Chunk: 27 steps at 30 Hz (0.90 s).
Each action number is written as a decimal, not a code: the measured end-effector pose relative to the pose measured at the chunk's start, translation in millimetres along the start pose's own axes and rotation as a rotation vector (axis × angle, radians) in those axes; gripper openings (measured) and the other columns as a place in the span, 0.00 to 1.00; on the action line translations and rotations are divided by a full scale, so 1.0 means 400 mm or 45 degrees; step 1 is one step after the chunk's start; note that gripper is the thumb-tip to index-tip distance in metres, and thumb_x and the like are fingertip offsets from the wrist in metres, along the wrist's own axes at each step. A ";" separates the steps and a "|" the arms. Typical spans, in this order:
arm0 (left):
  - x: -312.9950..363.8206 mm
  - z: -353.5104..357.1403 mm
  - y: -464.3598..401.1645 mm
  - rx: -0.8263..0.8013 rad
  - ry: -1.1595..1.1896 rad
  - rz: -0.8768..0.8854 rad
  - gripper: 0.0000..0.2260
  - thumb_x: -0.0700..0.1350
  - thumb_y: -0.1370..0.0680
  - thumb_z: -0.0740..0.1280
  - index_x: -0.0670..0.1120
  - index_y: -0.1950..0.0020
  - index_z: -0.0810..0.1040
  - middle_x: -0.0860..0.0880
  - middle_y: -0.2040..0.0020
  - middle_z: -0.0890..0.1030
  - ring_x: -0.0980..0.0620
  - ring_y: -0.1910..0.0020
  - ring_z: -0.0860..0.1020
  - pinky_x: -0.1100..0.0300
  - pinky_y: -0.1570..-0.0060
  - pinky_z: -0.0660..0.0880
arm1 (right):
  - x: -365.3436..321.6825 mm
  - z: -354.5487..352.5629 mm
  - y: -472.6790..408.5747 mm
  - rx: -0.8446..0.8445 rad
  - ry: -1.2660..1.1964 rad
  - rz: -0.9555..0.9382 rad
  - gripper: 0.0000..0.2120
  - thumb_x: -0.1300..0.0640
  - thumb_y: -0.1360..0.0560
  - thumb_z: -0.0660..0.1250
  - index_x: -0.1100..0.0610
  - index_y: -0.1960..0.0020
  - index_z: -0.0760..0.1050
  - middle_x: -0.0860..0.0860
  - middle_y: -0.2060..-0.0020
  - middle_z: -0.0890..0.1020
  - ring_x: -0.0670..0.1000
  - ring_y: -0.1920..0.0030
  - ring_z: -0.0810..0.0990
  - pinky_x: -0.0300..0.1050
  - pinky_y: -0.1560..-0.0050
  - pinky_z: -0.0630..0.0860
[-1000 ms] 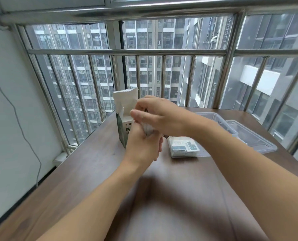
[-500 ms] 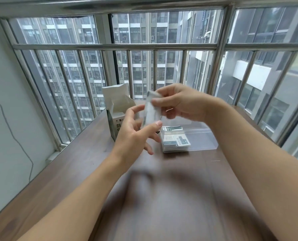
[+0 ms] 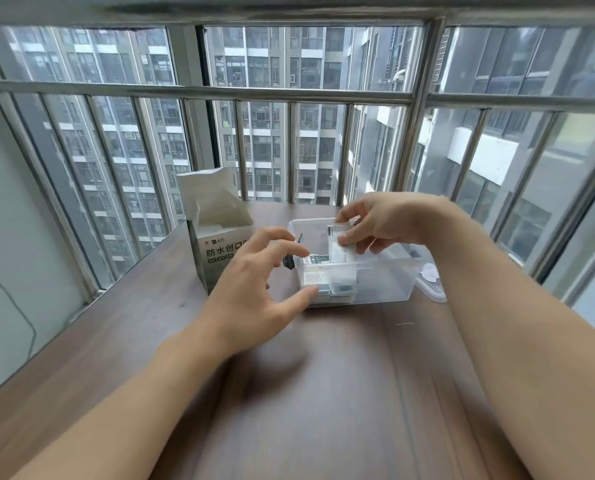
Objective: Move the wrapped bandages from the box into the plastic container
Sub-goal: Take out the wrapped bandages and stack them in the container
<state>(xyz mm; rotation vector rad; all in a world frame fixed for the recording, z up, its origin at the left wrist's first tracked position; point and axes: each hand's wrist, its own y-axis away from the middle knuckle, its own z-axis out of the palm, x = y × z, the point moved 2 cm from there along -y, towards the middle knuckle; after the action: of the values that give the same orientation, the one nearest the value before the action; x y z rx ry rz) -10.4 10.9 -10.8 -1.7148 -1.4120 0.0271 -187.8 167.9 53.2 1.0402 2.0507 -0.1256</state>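
Centre of frame, slightly right: right hand (image 3: 382,221) hangs over the open plastic container (image 3: 386,282), thumb and fingers pinching a small bundle of wrapped bandages (image 3: 339,249) by its top edge, lower end already inside the rim. Judged: grip is high so the bundle can be lowered flat onto the stack of bandages (image 3: 330,280) lying in the container's left end.

Left hand (image 3: 254,289), centre-left, holds nothing; fingers spread and loosely bent, thumb tip near or against the container's front left corner (contact not certain). Judged: placed to steady the light tub, or about to return to the box.

Box (image 3: 216,247), left of the container and just beside it, stands upright with top flaps open, which gives ready access from above. Contents not visible from this angle.

Materials:
- Container: clear, thin-walled, rectangular, rounded corners; contents readable through the wall.
- Bandage wrappers: flat, papery, white with dark green print.
- Box: matte grey-white card, printed characters on front.
- Lid (image 3: 433,284): translucent, lying flat at the container's right.
- Table (image 3: 324,393): dark wood grain, smooth.
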 end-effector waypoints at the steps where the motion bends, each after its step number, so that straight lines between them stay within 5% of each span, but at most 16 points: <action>1: 0.000 0.001 0.000 0.000 0.005 -0.001 0.17 0.54 0.30 0.75 0.53 0.43 0.80 0.57 0.40 0.73 0.61 0.48 0.74 0.74 0.59 0.68 | 0.001 0.006 -0.001 -0.023 0.019 0.007 0.10 0.60 0.24 0.73 0.55 0.43 0.80 0.51 0.61 0.84 0.48 0.61 0.81 0.40 0.60 0.77; 7: -0.008 0.006 0.003 -0.009 0.012 0.000 0.18 0.54 0.30 0.75 0.54 0.42 0.80 0.58 0.41 0.73 0.58 0.49 0.75 0.72 0.62 0.70 | 0.004 0.031 -0.012 -0.038 0.052 0.060 0.17 0.60 0.24 0.74 0.51 0.38 0.77 0.48 0.56 0.79 0.48 0.60 0.81 0.39 0.60 0.78; 13: -0.016 0.004 0.002 -0.006 0.002 -0.006 0.18 0.54 0.30 0.75 0.55 0.42 0.79 0.59 0.41 0.73 0.56 0.49 0.76 0.72 0.62 0.70 | -0.004 0.043 -0.015 -0.053 0.221 0.084 0.22 0.57 0.24 0.74 0.48 0.32 0.73 0.48 0.48 0.78 0.51 0.51 0.82 0.48 0.39 0.79; 17: -0.018 0.005 0.002 -0.005 0.010 -0.004 0.18 0.51 0.30 0.77 0.54 0.42 0.79 0.58 0.41 0.73 0.56 0.49 0.76 0.71 0.63 0.71 | -0.005 0.045 -0.014 -0.070 0.289 0.119 0.18 0.58 0.24 0.73 0.49 0.35 0.76 0.56 0.41 0.80 0.57 0.47 0.85 0.52 0.41 0.81; 23: -0.018 0.006 0.003 0.010 0.009 0.013 0.18 0.52 0.30 0.77 0.54 0.42 0.80 0.58 0.41 0.74 0.56 0.50 0.76 0.70 0.63 0.72 | -0.034 0.074 0.007 -0.124 0.315 0.135 0.25 0.51 0.24 0.74 0.53 0.30 0.73 0.50 0.45 0.78 0.49 0.58 0.85 0.38 0.59 0.82; 27: -0.018 0.007 0.003 0.017 0.023 0.011 0.18 0.53 0.30 0.76 0.54 0.42 0.80 0.58 0.41 0.74 0.55 0.50 0.76 0.69 0.64 0.73 | -0.050 0.081 0.013 -0.121 0.715 0.089 0.37 0.42 0.32 0.78 0.44 0.26 0.69 0.42 0.48 0.76 0.48 0.48 0.84 0.43 0.46 0.79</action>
<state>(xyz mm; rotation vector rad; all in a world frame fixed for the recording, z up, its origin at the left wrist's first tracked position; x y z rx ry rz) -13.4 6.9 -16.7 -1.7063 -1.3885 0.0256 -157.4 145.1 47.1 1.1786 2.4812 0.3342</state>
